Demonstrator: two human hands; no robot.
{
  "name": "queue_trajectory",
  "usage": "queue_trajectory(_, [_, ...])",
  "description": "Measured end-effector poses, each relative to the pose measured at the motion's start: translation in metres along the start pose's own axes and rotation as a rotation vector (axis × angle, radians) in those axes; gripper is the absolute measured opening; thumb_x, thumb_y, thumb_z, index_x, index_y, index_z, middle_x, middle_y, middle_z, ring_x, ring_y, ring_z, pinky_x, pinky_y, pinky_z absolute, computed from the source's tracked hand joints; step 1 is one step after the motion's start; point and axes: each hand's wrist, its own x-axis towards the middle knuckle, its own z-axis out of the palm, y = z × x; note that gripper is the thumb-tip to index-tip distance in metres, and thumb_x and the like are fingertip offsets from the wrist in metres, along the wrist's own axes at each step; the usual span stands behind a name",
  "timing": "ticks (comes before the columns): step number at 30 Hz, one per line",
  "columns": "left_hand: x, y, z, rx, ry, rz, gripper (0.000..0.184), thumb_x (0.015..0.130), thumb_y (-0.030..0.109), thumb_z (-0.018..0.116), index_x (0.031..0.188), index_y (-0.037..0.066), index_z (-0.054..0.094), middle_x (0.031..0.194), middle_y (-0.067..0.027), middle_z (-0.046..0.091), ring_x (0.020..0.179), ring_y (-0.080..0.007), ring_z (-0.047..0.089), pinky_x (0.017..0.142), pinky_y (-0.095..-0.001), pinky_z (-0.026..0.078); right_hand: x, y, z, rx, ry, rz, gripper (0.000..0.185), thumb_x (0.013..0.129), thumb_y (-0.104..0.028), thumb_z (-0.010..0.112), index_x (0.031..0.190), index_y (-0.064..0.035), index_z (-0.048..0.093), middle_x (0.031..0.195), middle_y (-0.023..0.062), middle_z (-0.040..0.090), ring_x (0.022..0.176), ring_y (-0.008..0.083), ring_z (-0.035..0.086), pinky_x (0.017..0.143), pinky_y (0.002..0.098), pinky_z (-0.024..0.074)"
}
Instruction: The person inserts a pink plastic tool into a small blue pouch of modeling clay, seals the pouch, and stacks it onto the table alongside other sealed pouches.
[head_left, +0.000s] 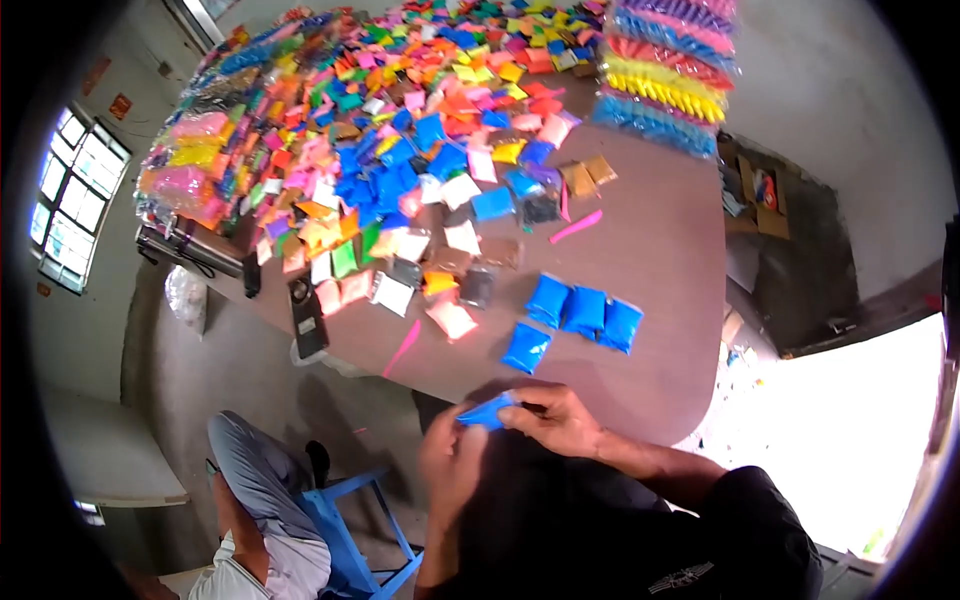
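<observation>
Just off the table's near edge, a blue packet [487, 411] is held between my two hands. My left hand [452, 450] grips its left end, the thumb and fingers closed on it. The fingers of my right hand [556, 420] pinch its upper right end. Beyond my hands, several matching blue packets [583, 311] lie on the table in a small group, one of them a little nearer to me. What is inside the held packet cannot be made out.
A large heap of colourful packets [400, 160] covers the far and left part of the brown table [660, 240]. Stacked bags [665, 75] stand at the far right. A dark phone-like object [307, 318] and a metal flask [205, 250] lie at the left edge. Another person sits on a blue stool [350, 540].
</observation>
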Motion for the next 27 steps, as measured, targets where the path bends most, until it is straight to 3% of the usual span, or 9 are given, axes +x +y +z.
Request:
queue_trajectory(4, [-0.013,-0.018,-0.024,-0.11,0.008,-0.062,0.027,0.094,0.002,0.064,0.121,-0.002,0.064,0.105,-0.0052,0.067,0.094,-0.0113,0.062,0.085,-0.0256,0.05,0.011,-0.001,0.007,-0.254,-0.166,-0.229,0.013,0.093,-0.013,0.07,0.102,-0.0039,0.071,0.089,0.0149,0.067,0.081,0.0289,0.066,0.073,0.0383,0.0514])
queue_trajectory(5, [-0.015,-0.022,-0.027,-0.055,0.019,-0.075,0.025,0.094,0.003,0.065,0.118,-0.002,0.065,0.102,-0.004,0.067,0.091,-0.0101,0.062,0.082,-0.0243,0.05,0.016,0.005,0.011,-0.301,-0.175,-0.302,0.016,0.092,-0.011,0.073,0.104,-0.001,0.071,0.085,0.0132,0.066,0.076,0.0223,0.064,0.066,0.0355,0.0498])
queue_trajectory(7, [-0.017,-0.026,-0.029,0.107,0.096,-0.019,0.016,0.095,0.006,0.067,0.108,-0.002,0.068,0.09,-0.0013,0.067,0.08,-0.0068,0.059,0.073,-0.0211,0.048,0.02,0.004,0.013,-0.336,-0.224,-0.237,0.017,0.092,-0.014,0.073,0.104,-0.0014,0.071,0.085,0.0133,0.066,0.076,0.0223,0.064,0.066,0.0354,0.0501])
queue_trajectory(10, [-0.02,-0.036,-0.026,-0.031,0.247,0.027,0.013,0.096,0.011,0.067,0.102,-0.001,0.067,0.087,-0.0005,0.067,0.077,-0.0056,0.056,0.069,-0.0197,0.046,0.029,0.006,0.023,-0.364,-0.296,-0.119,0.022,0.093,-0.019,0.073,0.105,-0.0015,0.071,0.085,0.0129,0.066,0.078,0.0198,0.064,0.069,0.0332,0.0509])
queue_trajectory(13, [-0.021,-0.039,-0.02,-0.055,0.308,0.042,0.019,0.099,0.019,0.065,0.102,0.0,0.064,0.089,-0.0001,0.065,0.078,-0.0053,0.054,0.073,-0.0207,0.045,0.037,0.011,0.034,0.02,-0.309,-0.018,0.022,0.094,-0.018,0.071,0.106,-0.0002,0.069,0.09,0.0109,0.068,0.082,0.0131,0.063,0.072,0.0302,0.0509])
queue_trajectory(19, [-0.024,-0.022,-0.012,-0.1,0.296,-0.056,0.022,0.102,0.022,0.061,0.105,0.0,0.062,0.09,-0.0008,0.063,0.079,-0.0061,0.054,0.074,-0.0207,0.044,0.038,0.026,0.025,-0.173,-0.278,-0.243,0.019,0.092,-0.015,0.07,0.104,-0.0007,0.069,0.092,0.014,0.068,0.089,0.0264,0.067,0.08,0.0361,0.0526])
queue_trajectory(22, [-0.025,-0.013,-0.01,-0.063,0.279,-0.112,0.022,0.101,0.022,0.063,0.104,0.0,0.063,0.089,-0.0008,0.064,0.079,-0.0064,0.054,0.073,-0.021,0.043,0.036,0.019,0.017,-0.189,-0.289,-0.197,0.018,0.091,-0.015,0.07,0.103,-0.0016,0.07,0.096,0.0156,0.069,0.095,0.0322,0.066,0.083,0.0385,0.0527])
queue_trajectory(26, [-0.022,-0.02,-0.008,0.064,0.308,-0.033,0.02,0.099,0.019,0.064,0.103,-0.001,0.063,0.088,0.0,0.063,0.08,-0.0062,0.053,0.073,-0.0209,0.043,0.038,0.029,0.02,-0.178,-0.237,-0.221,0.021,0.089,-0.018,0.074,0.102,-0.0021,0.07,0.098,0.016,0.069,0.088,0.0311,0.068,0.078,0.0381,0.0537])
queue_trajectory(27, [-0.021,-0.02,-0.006,0.065,0.309,-0.016,0.02,0.099,0.019,0.064,0.103,-0.001,0.063,0.088,0.0,0.063,0.08,-0.0062,0.053,0.073,-0.0209,0.043,0.038,0.029,0.022,-0.109,-0.208,-0.243,0.025,0.09,-0.021,0.074,0.104,-0.0016,0.068,0.092,0.0146,0.068,0.081,0.0253,0.066,0.074,0.0357,0.053])
